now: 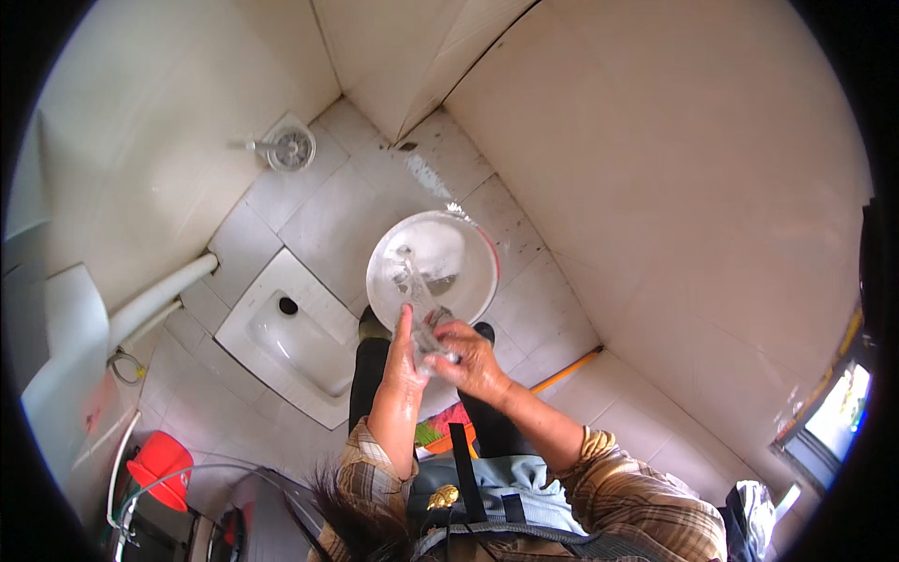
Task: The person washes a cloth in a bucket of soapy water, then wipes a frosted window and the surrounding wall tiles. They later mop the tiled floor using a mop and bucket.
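Note:
Between my hands is a wet, greyish, partly see-through thing (423,298), limp like thin cloth; its exact kind is unclear. Its far end hangs down over a round white basin (377,258) on the floor. My right hand (473,361) is closed around its near part, with a bunched bit showing by the thumb. Along its left side, my left hand (404,356) presses against it, the fingers partly hidden. Both hands look wet. Whitish, soapy-looking water and a darker patch show inside the basin.
A white squat toilet (309,351) is set into the tiled floor at left. Beyond it stands a small white container with a brush-like handle (288,148). A white pipe (164,298) runs along the left wall. A red dipper (161,471) and a hose are at lower left.

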Demonstrator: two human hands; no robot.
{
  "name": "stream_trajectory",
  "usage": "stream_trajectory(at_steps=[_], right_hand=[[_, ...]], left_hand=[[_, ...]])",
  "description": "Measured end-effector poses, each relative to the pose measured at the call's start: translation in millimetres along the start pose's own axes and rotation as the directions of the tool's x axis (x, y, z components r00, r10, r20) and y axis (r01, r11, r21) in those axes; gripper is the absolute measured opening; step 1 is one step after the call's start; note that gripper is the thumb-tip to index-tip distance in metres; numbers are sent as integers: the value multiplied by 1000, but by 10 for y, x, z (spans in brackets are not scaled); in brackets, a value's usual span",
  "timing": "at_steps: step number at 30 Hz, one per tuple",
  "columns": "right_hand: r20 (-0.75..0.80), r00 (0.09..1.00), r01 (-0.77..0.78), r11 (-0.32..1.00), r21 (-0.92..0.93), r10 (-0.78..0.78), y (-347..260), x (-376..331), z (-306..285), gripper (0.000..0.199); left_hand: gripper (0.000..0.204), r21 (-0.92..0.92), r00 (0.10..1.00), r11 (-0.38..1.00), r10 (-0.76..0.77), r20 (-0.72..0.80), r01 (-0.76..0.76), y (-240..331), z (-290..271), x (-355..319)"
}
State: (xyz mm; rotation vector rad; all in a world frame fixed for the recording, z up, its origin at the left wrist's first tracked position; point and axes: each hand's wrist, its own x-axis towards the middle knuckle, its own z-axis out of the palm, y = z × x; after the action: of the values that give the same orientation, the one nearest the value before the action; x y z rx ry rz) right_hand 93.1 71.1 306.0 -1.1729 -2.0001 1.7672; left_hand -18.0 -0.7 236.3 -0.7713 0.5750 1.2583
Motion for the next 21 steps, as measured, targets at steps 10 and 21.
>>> stream_trajectory(at_steps=[10, 21], right_hand=[[-265, 953, -20, 842, -539, -147, -907, -95, -420, 35], [-320, 926, -234, 970, -69, 201, -1266, -100, -435, 35]], left_hand=[[44, 209, 978, 958, 173, 118, -195, -617, 1432, -815], [38, 417, 951, 862, 310, 13, -287, -709, 1932, -1347]])
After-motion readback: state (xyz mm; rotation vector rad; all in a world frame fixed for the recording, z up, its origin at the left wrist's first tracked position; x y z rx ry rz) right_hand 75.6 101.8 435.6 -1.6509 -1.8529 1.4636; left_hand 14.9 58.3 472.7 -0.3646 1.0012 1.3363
